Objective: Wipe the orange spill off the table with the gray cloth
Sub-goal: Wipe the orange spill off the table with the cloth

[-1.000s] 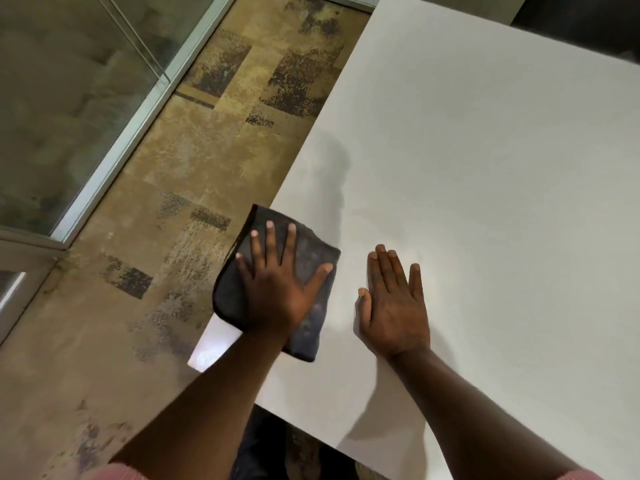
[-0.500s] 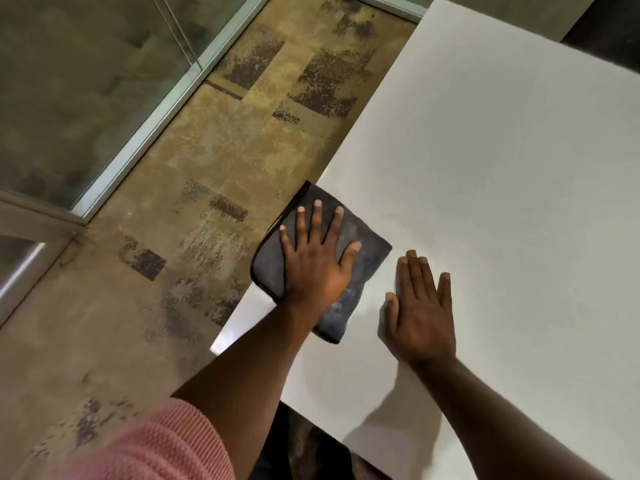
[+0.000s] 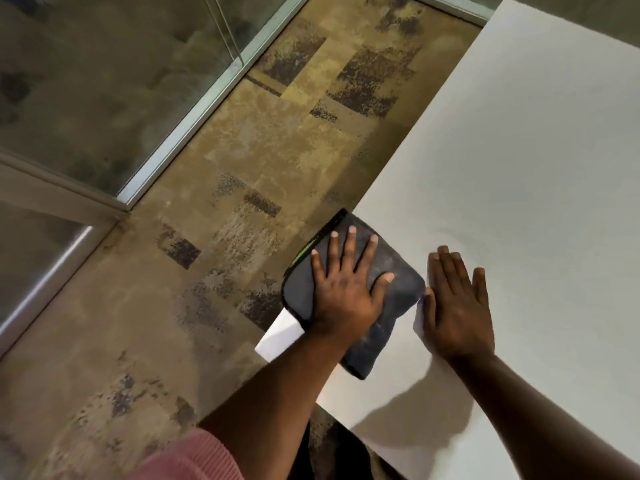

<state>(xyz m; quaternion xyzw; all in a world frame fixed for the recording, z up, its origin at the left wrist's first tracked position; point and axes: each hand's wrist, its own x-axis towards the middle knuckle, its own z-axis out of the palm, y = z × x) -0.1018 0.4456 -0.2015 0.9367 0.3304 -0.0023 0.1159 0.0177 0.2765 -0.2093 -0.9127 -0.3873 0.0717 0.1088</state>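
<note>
Where hands [image 3: 341, 292] press, cloth [image 3: 398, 285] overhangs table [image 3: 519, 168] edge.

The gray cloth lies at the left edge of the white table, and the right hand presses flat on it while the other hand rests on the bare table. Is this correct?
Not quite: the head view shows the left hand pressing flat on the gray cloth, not the right. The right hand is the one resting on the bare white table. The cloth does lie at the table's left edge.
</note>
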